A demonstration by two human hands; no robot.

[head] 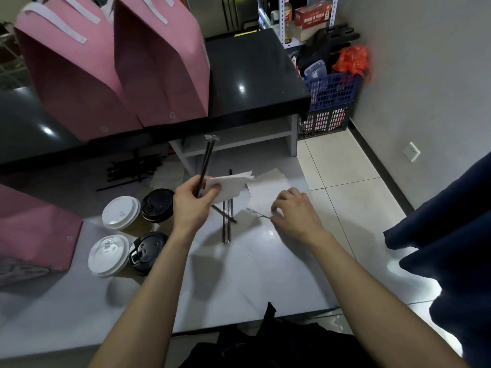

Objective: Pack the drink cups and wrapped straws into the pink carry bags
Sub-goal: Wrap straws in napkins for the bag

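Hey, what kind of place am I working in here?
Likely a drink shop's back counter: lidded takeaway cups by pink carry bags, wrapped straws on the worktop, and a stock shelf behind.

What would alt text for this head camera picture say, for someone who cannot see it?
Seen from above, a person's left hand holds wrapped straws and a white napkin while the right hand pinches another straw's wrapper on a white table. Four lidded cups and pink bags stand nearby.

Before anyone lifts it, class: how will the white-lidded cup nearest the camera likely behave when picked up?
The white-lidded cup probably feels stiff, since its walls stand upright. Its lid looks seated, so spills seem unlikely. Standing against the black-lidded cup, it may nudge that one.
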